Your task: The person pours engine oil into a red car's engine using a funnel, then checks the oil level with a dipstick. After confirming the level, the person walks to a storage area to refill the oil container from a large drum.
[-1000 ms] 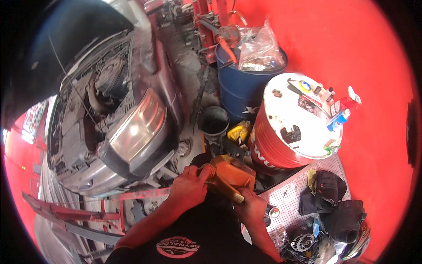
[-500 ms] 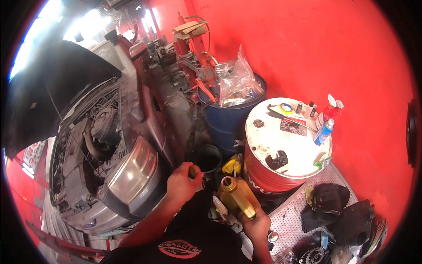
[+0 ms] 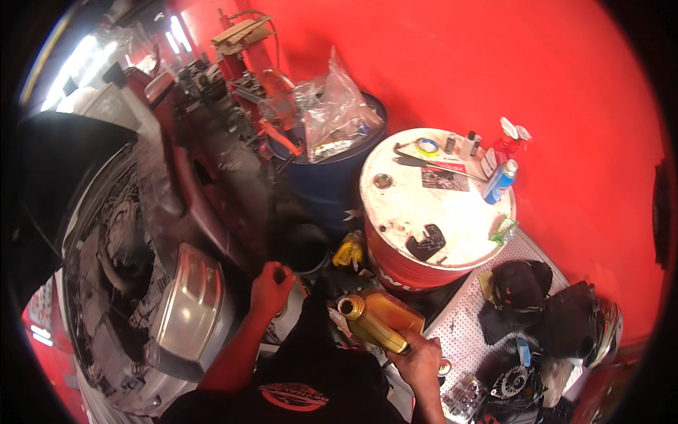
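Note:
My right hand (image 3: 418,357) grips a gold plastic oil jug (image 3: 381,321) by its handle side. Tilted, the jug points its uncapped round mouth up and to the left, and amber liquid seems to show through its wall. My left hand (image 3: 273,286) is raised beside it with the fingers curled together. Something small and dark may sit between those fingertips; I cannot make it out. Left of that hand is the headlight (image 3: 189,304) of a car whose hood (image 3: 63,191) is up over its engine bay (image 3: 116,261).
A red drum (image 3: 438,205) with a white top carries a blue spray can (image 3: 501,181), small bottles and a black part. Behind it stands a blue drum (image 3: 318,180) holding plastic bags. A dark bucket (image 3: 304,247) and yellow object (image 3: 349,251) sit low. Black gear lies on a perforated metal surface (image 3: 459,318).
The view has shifted right, so the car and drums sit further left. My left hand has moved away from the jug's mouth, and the jug is tipped further over toward its side.

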Available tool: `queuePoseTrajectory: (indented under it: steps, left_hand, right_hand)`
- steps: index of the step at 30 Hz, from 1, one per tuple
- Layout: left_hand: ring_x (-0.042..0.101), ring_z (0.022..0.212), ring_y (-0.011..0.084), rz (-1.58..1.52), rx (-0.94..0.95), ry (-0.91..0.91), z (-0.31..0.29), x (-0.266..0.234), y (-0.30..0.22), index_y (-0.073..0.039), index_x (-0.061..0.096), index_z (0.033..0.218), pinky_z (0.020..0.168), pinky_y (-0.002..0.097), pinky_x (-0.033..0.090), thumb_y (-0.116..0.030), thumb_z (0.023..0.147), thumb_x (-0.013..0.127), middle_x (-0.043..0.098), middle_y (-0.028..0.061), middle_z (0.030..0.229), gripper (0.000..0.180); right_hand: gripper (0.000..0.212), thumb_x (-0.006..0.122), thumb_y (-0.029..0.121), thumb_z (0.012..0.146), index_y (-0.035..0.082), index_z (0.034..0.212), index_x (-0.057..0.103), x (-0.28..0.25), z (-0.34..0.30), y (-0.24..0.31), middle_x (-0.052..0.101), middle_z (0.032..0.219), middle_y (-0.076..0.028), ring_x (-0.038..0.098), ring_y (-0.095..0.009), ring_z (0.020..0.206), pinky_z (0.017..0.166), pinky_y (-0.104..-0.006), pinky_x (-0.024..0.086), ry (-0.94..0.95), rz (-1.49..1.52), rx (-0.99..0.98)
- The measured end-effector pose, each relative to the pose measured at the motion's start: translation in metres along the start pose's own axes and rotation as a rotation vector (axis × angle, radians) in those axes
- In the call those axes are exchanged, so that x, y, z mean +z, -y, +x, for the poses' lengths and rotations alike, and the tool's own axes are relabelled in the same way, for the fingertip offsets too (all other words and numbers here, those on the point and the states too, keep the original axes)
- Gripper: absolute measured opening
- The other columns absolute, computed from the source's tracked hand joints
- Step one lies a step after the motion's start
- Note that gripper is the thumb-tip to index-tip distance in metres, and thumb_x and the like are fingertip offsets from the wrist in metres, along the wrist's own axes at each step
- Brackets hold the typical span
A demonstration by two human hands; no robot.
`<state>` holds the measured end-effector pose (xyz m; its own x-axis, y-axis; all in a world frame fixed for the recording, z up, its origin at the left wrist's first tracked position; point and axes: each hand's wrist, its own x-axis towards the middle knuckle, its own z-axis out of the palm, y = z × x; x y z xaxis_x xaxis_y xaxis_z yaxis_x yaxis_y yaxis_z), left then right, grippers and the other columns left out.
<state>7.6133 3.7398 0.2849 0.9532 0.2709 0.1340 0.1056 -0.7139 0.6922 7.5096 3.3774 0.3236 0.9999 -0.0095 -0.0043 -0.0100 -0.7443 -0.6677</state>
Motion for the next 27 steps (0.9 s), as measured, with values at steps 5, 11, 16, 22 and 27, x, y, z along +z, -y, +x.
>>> queuePoseTrajectory:
  steps: [5,11,16,22,27]
  left_hand:
    - [0.071,0.093,0.0342,0.061,0.129,0.063,0.094,0.068,-0.050,-0.002,0.059,0.117,0.080,0.0411,0.054,-0.032,0.086,0.078,0.071,0.0194,0.098,0.048]
    - [0.067,0.098,0.0391,0.166,0.385,0.242,0.199,0.143,-0.146,-0.007,0.062,0.117,0.082,0.0487,0.053,-0.035,0.087,0.072,0.070,0.0191,0.103,0.042]
    - [0.060,0.114,0.0420,0.407,0.581,0.501,0.217,0.225,-0.176,-0.006,0.057,0.130,0.093,0.0551,0.049,-0.034,0.088,0.066,0.067,0.0234,0.116,0.051]
    - [0.061,0.113,0.0401,0.117,0.548,0.309,0.218,0.183,-0.152,-0.007,0.052,0.133,0.089,0.0532,0.049,-0.034,0.089,0.067,0.064,0.0266,0.115,0.055]
    - [0.064,0.100,0.0378,0.357,0.149,-0.114,0.263,0.087,-0.045,-0.004,0.057,0.119,0.082,0.0533,0.051,-0.033,0.086,0.071,0.069,0.0184,0.100,0.046]
  right_hand:
    - [0.043,0.090,0.026,0.060,0.012,0.098,0.075,-0.009,-0.011,-0.006,0.070,0.075,-0.007,0.068,-0.026,0.075,0.086,-0.0419,0.042,-0.141,-0.005,0.145]
    - [0.036,0.088,0.013,0.064,0.003,0.094,0.069,-0.018,-0.007,0.022,0.068,0.086,-0.008,0.063,-0.022,0.075,0.080,-0.0345,0.048,-0.154,0.275,0.135]
    - [0.040,0.068,-0.001,0.083,0.004,0.121,0.057,-0.008,-0.015,0.034,0.063,0.104,-0.004,0.061,-0.013,0.089,0.076,-0.0261,0.054,0.151,0.985,0.426]
    - [0.048,0.073,0.000,0.082,0.002,0.124,0.052,-0.023,0.020,0.073,0.064,0.104,-0.004,0.063,-0.014,0.085,0.074,-0.0285,0.056,-0.001,1.011,0.267]
    - [0.030,0.082,0.011,0.073,0.000,0.098,0.069,-0.032,0.133,0.156,0.068,0.084,-0.007,0.065,-0.016,0.079,0.073,-0.0343,0.051,-0.107,0.823,0.201]
